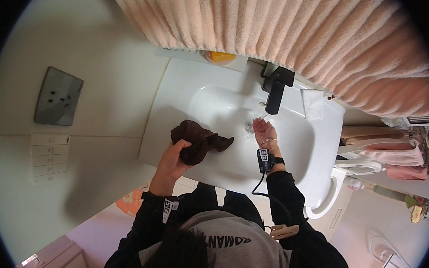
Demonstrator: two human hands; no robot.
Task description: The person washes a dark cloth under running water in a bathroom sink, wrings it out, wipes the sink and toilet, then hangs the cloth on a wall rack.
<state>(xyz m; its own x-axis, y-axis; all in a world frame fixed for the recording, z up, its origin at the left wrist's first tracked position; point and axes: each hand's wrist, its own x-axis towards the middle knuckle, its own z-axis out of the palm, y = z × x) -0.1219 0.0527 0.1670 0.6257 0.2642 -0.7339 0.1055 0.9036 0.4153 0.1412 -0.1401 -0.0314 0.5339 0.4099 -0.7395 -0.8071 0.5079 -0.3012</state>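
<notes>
A dark brown cloth (192, 138) is bunched up in my left hand (173, 162), whose fingers close round it over the left front part of the white sink (164, 105). One end of the cloth hangs out to the right above the basin. My right hand (265, 133) is palm up beneath the black faucet (275, 97), its fingers stretched out and nothing held in them. A thin stream of water seems to run from the spout onto those fingers. The drain is just left of the fingertips. A bracelet and a strapped-on black device sit at my right wrist.
A peach ribbed towel (263, 24) hangs across the far side. A white folded cloth (313, 104) lies on the sink's right back corner, and an orange item (220, 57) stands on the back ledge. Right of the sink is a toilet seat (360, 167); a wall socket (58, 96) is left.
</notes>
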